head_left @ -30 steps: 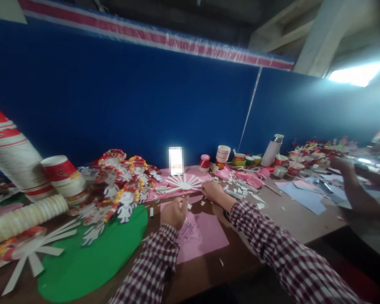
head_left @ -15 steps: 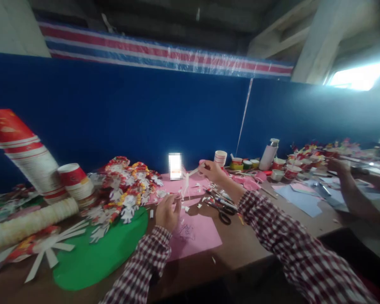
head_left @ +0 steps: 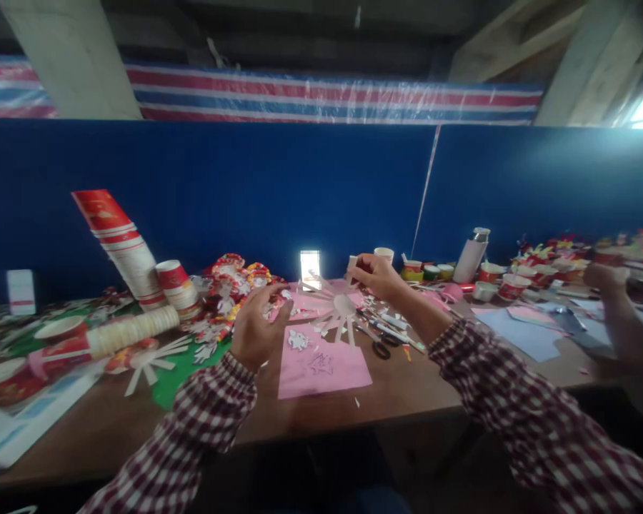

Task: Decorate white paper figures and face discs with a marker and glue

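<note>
My right hand pinches one strip of a white paper cup that is cut into strips. Its strips fan out around the round base, which faces me above the table. To its left, my left hand is raised with thumb and fingers apart, holding nothing. Below both hands lies a pink paper sheet with a scribbled drawing. A small white paper cutout rests on its upper left part. Black-handled scissors lie to the right of the sheet, beside several pens.
Stacked red-and-white paper cups lean at the left, near another cut cup and a green sheet. A bright phone-like screen stands behind. A thermos and paint pots are at right. Another person's arm reaches in.
The cut cup has turned from edge-on to facing me. My left hand has lifted away to the left and opened wider, and the white cutout now shows. The view has swung left.
</note>
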`<state>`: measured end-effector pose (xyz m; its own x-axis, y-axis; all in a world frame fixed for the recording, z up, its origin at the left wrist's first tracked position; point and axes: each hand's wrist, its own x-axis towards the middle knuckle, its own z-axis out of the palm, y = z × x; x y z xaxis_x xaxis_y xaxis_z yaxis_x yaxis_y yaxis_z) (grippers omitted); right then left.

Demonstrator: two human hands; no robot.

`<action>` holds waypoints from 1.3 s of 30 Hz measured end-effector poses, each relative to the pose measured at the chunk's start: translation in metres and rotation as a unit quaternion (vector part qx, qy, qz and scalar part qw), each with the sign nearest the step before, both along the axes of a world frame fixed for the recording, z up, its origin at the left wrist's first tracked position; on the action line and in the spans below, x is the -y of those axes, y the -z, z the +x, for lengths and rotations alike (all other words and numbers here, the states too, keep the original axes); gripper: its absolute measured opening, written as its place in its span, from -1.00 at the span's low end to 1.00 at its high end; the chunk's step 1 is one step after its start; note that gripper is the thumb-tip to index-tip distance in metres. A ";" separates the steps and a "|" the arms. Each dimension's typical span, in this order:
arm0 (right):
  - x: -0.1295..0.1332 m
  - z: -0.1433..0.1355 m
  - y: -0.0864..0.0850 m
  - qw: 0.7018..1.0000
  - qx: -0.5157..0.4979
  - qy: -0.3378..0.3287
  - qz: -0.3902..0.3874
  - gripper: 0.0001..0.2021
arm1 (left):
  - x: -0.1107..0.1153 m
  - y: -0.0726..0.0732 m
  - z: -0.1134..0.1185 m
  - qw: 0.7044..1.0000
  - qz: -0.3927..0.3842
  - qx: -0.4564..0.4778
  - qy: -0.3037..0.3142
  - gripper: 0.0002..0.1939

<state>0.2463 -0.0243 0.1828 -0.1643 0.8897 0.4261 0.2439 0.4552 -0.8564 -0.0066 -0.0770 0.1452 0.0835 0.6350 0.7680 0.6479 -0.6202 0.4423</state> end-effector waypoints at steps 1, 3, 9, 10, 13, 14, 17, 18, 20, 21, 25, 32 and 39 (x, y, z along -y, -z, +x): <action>0.006 -0.002 -0.001 1.000 -0.008 -0.012 -0.016 -0.77 | 0.005 -0.005 0.002 1.000 -0.002 -0.023 0.016 -0.59; 0.016 -0.007 -0.002 0.998 -0.027 -0.038 -0.049 -0.79 | 0.010 -0.010 0.004 0.998 -0.011 -0.049 0.033 -0.40; 0.028 -0.025 0.018 0.980 -0.065 -0.121 -0.143 -0.78 | 0.009 -0.010 0.008 0.974 -0.169 0.022 0.152 -0.26; 0.028 -0.027 0.023 0.979 -0.065 -0.129 -0.147 -0.78 | 0.009 -0.008 0.008 0.960 -0.215 0.037 0.178 -0.36; 0.030 -0.033 0.037 0.976 -0.055 -0.150 -0.151 -0.78 | 0.009 0.003 0.010 0.915 -0.316 0.107 0.226 -0.66; 0.031 -0.034 0.040 0.973 -0.053 -0.158 -0.157 -0.77 | 0.009 0.009 0.010 0.905 -0.332 0.137 0.225 -0.70; 0.037 -0.032 0.046 0.966 -0.066 -0.177 -0.176 -0.73 | 0.010 0.026 0.012 0.876 -0.371 0.229 0.209 -0.72; 0.040 -0.029 0.048 0.964 -0.079 -0.179 -0.182 -0.71 | 0.010 0.031 0.012 0.865 -0.381 0.262 0.195 -0.72; 0.045 -0.020 0.055 0.955 -0.117 -0.178 -0.206 -0.64 | 0.011 0.038 0.011 0.839 -0.387 0.348 0.160 -0.73; 0.048 -0.015 0.059 0.946 -0.143 -0.182 -0.229 -0.59 | 0.012 0.040 0.011 0.826 -0.384 0.388 0.143 -0.74; 0.063 0.003 0.084 0.913 -0.214 -0.188 -0.292 -0.42 | 0.016 0.045 0.013 0.783 -0.361 0.499 0.090 -0.85; 0.073 -0.012 0.109 0.931 -0.256 -0.069 -0.252 -0.64 | 0.029 0.072 0.040 0.718 -0.357 0.594 0.059 -0.95; 0.057 -0.022 0.121 0.931 -0.275 -0.012 -0.239 -0.65 | 0.043 0.089 0.049 0.692 -0.378 0.609 0.087 -0.95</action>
